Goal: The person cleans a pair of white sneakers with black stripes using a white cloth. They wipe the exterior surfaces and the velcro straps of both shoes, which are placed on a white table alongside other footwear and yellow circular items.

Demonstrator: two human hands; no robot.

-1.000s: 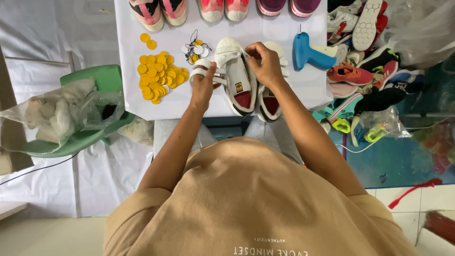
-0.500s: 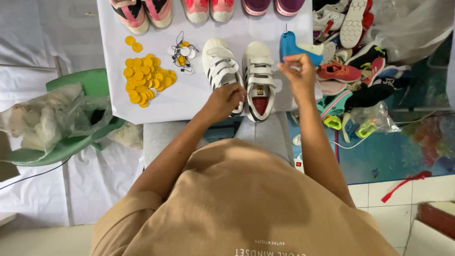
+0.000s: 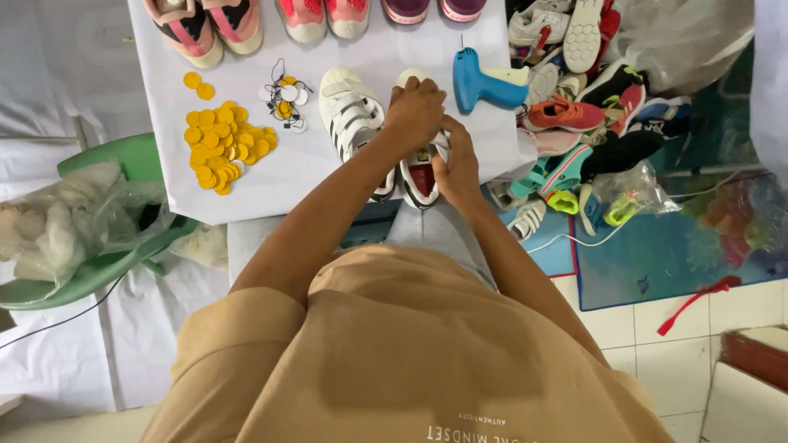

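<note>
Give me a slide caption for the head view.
Both hands, left and right, grip a white strapped sneaker beside its mate.

- You have a single view, from the camera on your head, looking steeply down past your chest.
- It faces forward over the white table point(image 3: 246, 180), whose far edge is cut off at the top.
- It sits close: your left hand point(image 3: 417, 111) and right hand point(image 3: 456, 168) fill the centre.
- The tiled floor point(image 3: 624, 328) shows lower right.

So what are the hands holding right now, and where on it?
Both hands are on the right-hand white sneaker: left hand over its straps, right hand at its heel side.
</note>
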